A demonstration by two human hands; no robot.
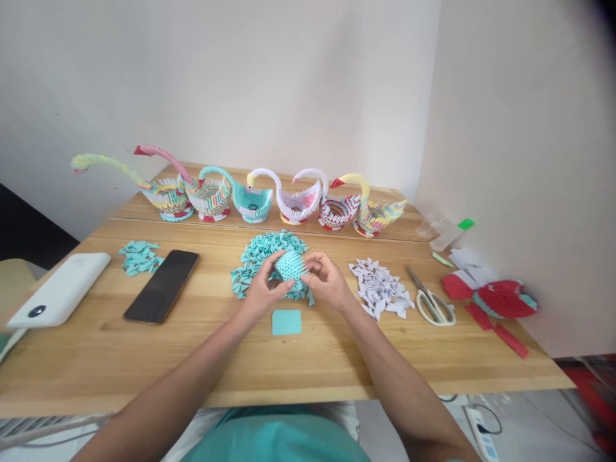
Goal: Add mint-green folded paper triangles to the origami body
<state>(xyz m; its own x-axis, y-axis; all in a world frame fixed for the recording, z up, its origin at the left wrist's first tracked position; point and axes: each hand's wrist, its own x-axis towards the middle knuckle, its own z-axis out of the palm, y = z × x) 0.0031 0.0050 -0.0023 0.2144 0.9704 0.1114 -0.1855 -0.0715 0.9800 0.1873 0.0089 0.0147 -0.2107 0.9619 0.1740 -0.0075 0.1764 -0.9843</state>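
Both hands meet over the middle of the wooden table (144, 366). My left hand (262, 290) and my right hand (327, 279) each pinch one side of a small teal block of folded paper pieces (290, 264), held just above a heap of loose teal folded triangles (269, 253). A flat teal paper rectangle (286, 322) lies on the table just in front of my hands.
Several paper swans (250, 200) line the back of the table. White folded pieces (380, 289), scissors (433, 301) and a red paper model (503, 298) lie to the right. A black phone (162, 285), a white power bank (60, 289) and a small teal pile (139, 256) lie to the left.
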